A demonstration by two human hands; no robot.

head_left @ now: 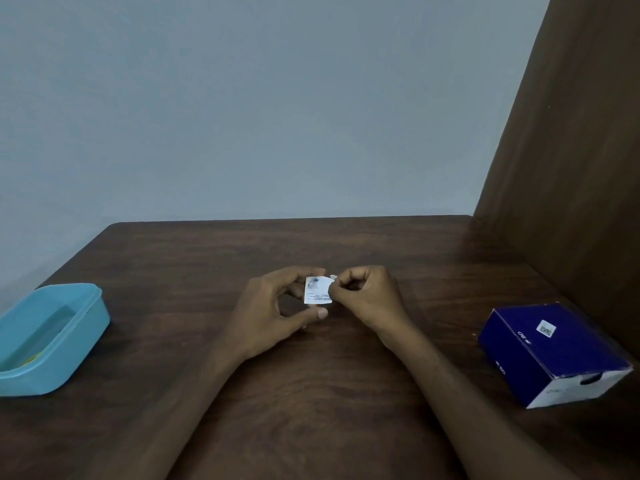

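- packet (317,289): white, blue-grey print and dark text lines
- tub (52,336): light blue
- box (554,353): dark blue, white end and white label
- table (311,393): dark brown wood grain
- wall (242,98): grey-blue

Both bare forearms stretch forward and converge. The left hand (277,306) holds a small white sachet (317,291) between thumb and fingers. The right hand (367,292), fingers curled, pinches its edge.

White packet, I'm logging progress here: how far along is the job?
Done: the packet is picked up. In hand: the left hand holds it while the right hand pinches its upper right corner. Left: no clear tear shows, so probably opening it.
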